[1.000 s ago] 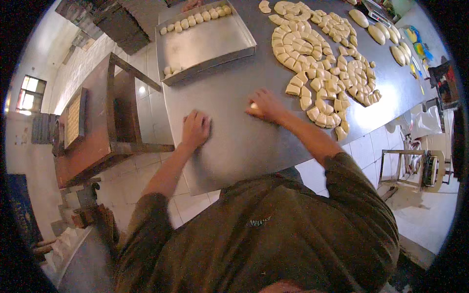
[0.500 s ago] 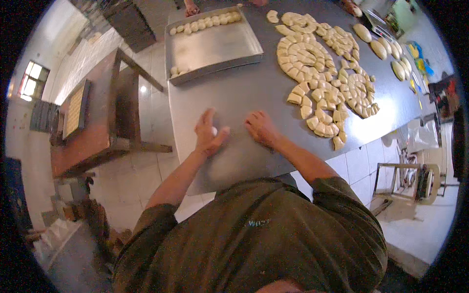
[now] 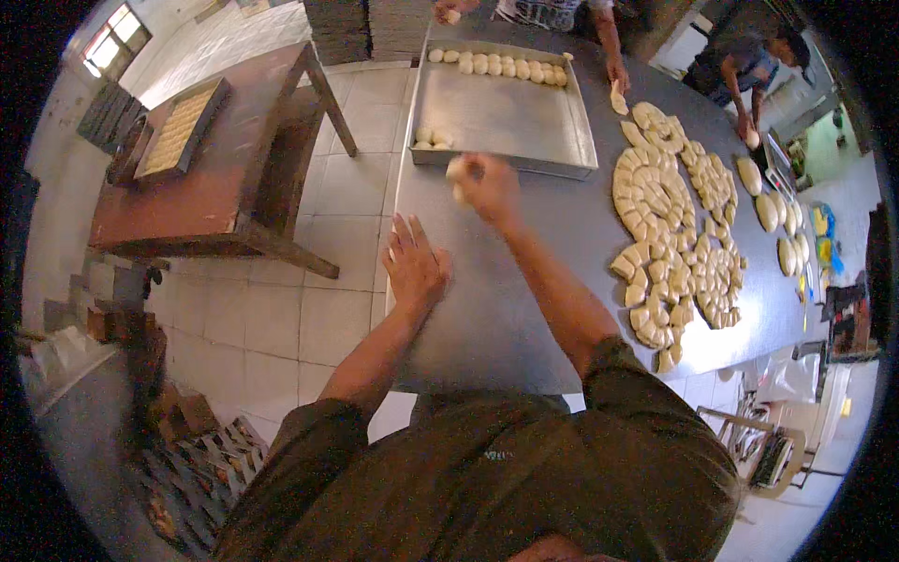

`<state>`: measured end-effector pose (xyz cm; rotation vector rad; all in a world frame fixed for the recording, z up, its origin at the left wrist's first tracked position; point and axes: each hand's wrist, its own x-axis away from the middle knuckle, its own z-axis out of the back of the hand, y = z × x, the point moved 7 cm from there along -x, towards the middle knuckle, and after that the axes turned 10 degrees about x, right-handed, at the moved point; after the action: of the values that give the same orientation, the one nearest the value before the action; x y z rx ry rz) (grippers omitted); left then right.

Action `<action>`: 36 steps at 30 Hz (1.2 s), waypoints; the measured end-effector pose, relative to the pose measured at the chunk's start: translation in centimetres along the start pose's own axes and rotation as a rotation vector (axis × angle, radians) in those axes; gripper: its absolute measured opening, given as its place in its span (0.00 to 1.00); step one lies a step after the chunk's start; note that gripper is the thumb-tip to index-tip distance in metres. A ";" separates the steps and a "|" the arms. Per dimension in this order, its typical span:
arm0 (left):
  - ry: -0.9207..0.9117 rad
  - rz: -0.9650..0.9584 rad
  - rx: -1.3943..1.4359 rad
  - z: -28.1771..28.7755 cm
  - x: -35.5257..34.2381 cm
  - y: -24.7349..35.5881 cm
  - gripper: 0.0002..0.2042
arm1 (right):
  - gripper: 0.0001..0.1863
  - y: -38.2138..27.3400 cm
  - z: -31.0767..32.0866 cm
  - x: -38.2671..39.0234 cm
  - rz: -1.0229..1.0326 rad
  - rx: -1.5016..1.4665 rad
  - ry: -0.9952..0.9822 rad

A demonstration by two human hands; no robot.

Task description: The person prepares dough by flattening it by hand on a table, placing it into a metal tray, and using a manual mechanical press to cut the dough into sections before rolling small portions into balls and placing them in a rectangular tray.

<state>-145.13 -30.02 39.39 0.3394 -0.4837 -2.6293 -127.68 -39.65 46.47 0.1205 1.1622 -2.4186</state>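
My right hand [image 3: 491,192] is lifted near the tray's front wall, slightly blurred, its fingers closed on a pale dough ball [image 3: 457,172]. Palm down on the steel table, my left hand [image 3: 417,269] lies with fingers spread near the left edge. Beyond my right hand sits a metal tray [image 3: 506,108]. A double row of dough balls [image 3: 494,66] runs along its far side, and a few more dough balls [image 3: 434,139] sit in its near left corner. To the right, cut dough pieces [image 3: 653,192] lie in spirals on the table.
Larger oval dough loaves [image 3: 768,212] lie at the table's far right. Across the table, a co-worker's hand [image 3: 617,77] holds a dough piece; another person [image 3: 749,75] works at far right. On the left, a brown wooden table [image 3: 201,183] bears a filled tray [image 3: 183,126].
My right hand has moved forward to the tray and now holds dough. My left hand has flattened on the table. The view has shifted, showing more of the people opposite.
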 end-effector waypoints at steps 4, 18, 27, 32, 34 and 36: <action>-0.007 -0.005 0.035 0.6 -0.1 -0.2 0.40 | 0.26 2.1 -2.0 -12.7 -0.026 0.509 0.131; -0.059 -0.038 -0.020 -1.0 -1.7 -1.8 0.40 | 0.14 0.2 2.1 17.4 0.172 0.264 -0.121; -0.032 -0.080 -0.098 -0.5 -1.1 0.2 0.38 | 0.36 14.6 29.2 22.2 -0.318 1.189 0.168; -0.133 -0.183 0.048 0.3 0.4 2.5 0.32 | 0.32 21.5 25.9 20.8 -0.545 0.466 -0.094; -0.217 -0.264 0.812 1.6 4.3 7.6 0.25 | 0.25 14.6 17.7 20.8 -0.501 -0.011 -0.077; -0.267 -0.039 1.408 4.3 8.7 14.8 0.19 | 0.17 6.4 12.9 21.5 -0.477 -0.521 0.000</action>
<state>-148.45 -45.32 47.73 0.3722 -2.3487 -1.8989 -142.70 -60.66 44.35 -0.3571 1.9549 -2.3862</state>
